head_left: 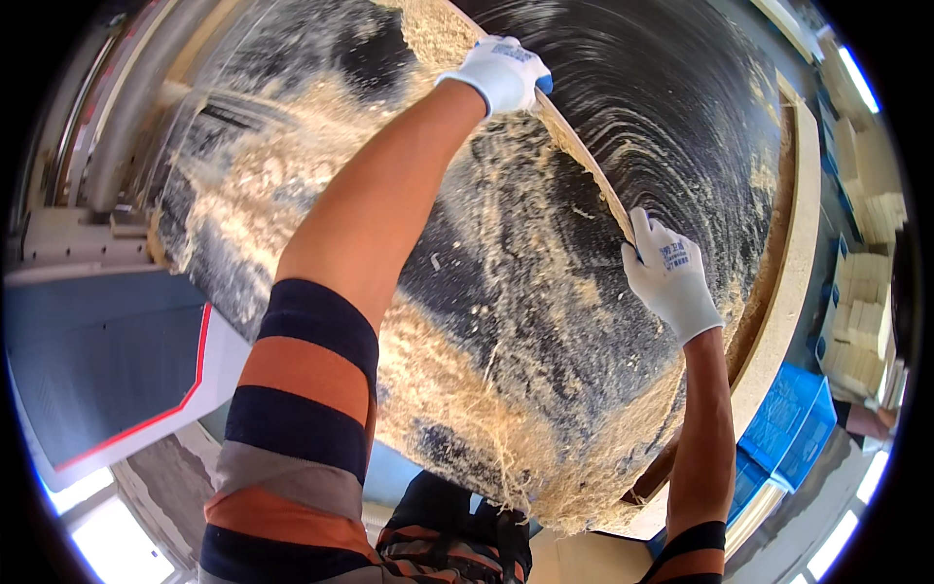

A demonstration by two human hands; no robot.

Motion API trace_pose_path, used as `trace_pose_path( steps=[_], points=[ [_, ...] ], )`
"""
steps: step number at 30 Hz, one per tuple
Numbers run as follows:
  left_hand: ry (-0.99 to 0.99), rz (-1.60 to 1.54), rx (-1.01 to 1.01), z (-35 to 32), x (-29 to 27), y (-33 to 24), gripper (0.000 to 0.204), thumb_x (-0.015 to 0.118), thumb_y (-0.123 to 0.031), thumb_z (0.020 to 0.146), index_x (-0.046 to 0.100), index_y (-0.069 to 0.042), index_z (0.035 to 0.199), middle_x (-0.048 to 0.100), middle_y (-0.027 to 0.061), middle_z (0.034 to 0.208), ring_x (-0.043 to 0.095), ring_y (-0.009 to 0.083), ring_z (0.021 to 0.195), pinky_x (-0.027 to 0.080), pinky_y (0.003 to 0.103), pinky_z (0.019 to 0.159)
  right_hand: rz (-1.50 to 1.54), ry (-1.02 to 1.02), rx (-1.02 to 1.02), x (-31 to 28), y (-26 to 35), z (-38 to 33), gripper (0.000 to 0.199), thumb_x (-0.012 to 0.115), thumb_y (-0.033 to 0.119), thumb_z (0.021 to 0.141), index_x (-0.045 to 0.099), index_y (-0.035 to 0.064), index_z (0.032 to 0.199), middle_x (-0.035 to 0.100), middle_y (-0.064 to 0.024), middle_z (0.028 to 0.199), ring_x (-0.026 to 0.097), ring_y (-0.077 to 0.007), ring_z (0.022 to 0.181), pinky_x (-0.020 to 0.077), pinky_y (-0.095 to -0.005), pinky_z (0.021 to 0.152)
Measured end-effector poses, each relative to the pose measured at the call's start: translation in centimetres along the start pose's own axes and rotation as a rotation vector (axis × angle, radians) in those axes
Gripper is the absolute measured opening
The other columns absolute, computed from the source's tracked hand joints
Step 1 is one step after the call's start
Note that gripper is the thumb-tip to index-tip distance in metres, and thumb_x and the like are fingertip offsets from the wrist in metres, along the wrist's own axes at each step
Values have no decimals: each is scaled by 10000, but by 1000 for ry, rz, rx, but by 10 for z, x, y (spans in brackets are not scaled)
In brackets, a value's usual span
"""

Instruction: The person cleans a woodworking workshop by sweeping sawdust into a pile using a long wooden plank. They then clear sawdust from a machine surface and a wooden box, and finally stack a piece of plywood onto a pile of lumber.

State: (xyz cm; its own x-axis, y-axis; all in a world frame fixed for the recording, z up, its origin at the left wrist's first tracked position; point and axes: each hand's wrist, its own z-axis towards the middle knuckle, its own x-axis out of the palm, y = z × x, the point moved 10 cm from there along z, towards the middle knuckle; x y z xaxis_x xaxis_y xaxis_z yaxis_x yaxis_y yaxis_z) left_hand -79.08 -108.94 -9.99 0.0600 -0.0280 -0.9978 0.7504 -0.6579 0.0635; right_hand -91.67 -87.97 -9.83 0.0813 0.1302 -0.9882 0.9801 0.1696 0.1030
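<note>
Both my hands wear white gloves and are closed on one long, thin wooden strip [587, 161], which lies slantwise with its edge along a black tabletop [623, 68]. My left hand [501, 74] grips it toward the far side, with the arm stretched out. Nearer and to the right, my right hand [669, 271] holds the strip's near end. Pale sawdust and fine shavings [418, 355] cover much of the top left of and below the strip, piling thickest at the near edge. Beyond the strip the black surface carries only curved, dusty streaks.
A pale wooden board [800, 214] edges the table on the right. Past it are a blue plastic container [786, 428] and stacked wood pieces [860, 321]. Machine parts with a metal roller [131, 107] and a grey panel with a red line [107, 360] stand at the left.
</note>
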Motion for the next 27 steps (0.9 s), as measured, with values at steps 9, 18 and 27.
trace_pose_path(
  steps=[9, 18, 27],
  points=[
    [49, -5, -168, -160, -2, -2, 223, 591, -291, 825, 676, -313, 1030, 645, -37, 1049, 532, 208, 1078, 423, 386, 954, -132, 64, -205, 20, 76, -74, 256, 494, 203, 888, 446, 88, 1111, 601, -78, 843, 626, -258, 798, 454, -421, 780],
    [179, 27, -391, -298, -4, -37, 268, 562, -363, 881, 631, -330, 1138, 603, -56, 1135, 508, 168, 1133, 435, 372, 987, -173, 229, -349, 38, 129, -148, 272, 520, 180, 876, 443, 65, 1111, 619, -120, 864, 635, -286, 785, 503, -404, 728],
    [222, -32, -539, -397, -7, -67, 351, 507, -448, 908, 592, -286, 1207, 569, -37, 1247, 484, 168, 1184, 398, 380, 1042, -156, 295, -487, 50, 158, -199, 327, 525, 157, 853, 465, 51, 1157, 637, -151, 910, 658, -289, 780, 522, -394, 714]
  ],
)
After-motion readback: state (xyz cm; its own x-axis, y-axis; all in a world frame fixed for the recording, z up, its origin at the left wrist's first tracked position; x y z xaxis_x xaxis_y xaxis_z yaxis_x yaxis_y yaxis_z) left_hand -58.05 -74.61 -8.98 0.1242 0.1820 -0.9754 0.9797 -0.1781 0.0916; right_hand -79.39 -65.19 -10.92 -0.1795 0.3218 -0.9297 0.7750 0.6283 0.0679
